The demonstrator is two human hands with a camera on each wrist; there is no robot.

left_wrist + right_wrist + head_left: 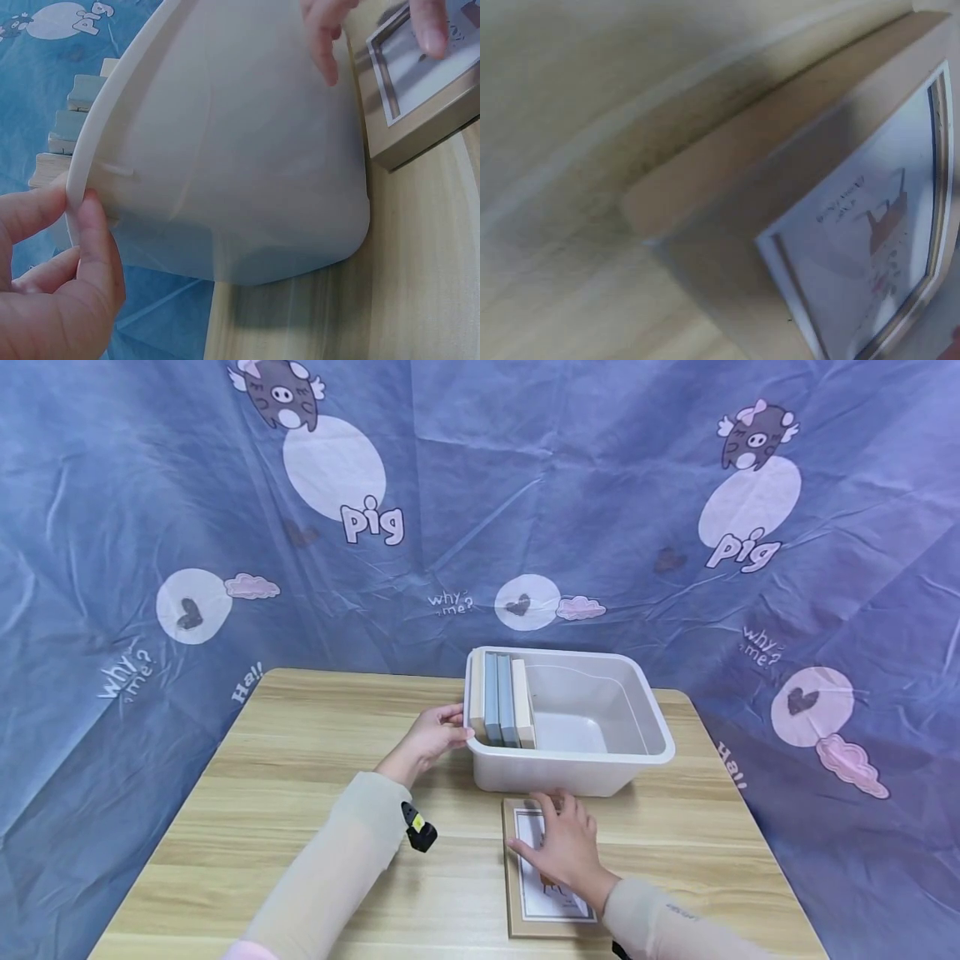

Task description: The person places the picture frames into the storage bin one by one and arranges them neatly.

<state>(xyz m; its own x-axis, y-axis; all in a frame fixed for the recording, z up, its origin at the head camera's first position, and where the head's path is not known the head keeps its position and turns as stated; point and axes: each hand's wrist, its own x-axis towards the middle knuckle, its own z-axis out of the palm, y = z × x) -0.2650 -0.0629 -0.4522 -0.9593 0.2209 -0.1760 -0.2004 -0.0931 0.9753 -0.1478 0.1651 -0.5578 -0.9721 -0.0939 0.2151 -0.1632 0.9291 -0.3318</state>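
Observation:
A light grey plastic bin (570,774) stands towards the back of the table. My left hand (429,740) pinches its left rim between thumb and fingers, also plain in the left wrist view. Several flat frames (507,702), cream and blue, stand on edge at the bin's left end. In front of the bin lies a tan picture frame (514,893) with an animal drawing, face up. Over this frame my right hand (567,850) hovers with fingers spread; whether a fingertip touches it, I cannot tell. The right wrist view shows the frame's border and drawing close up, slightly blurred.
The wooden table (300,760) extends on both sides of the bin. A blue cloth (465,460) printed with pigs and clouds hangs behind and beside it. A black wrist device (420,828) sits at my left sleeve.

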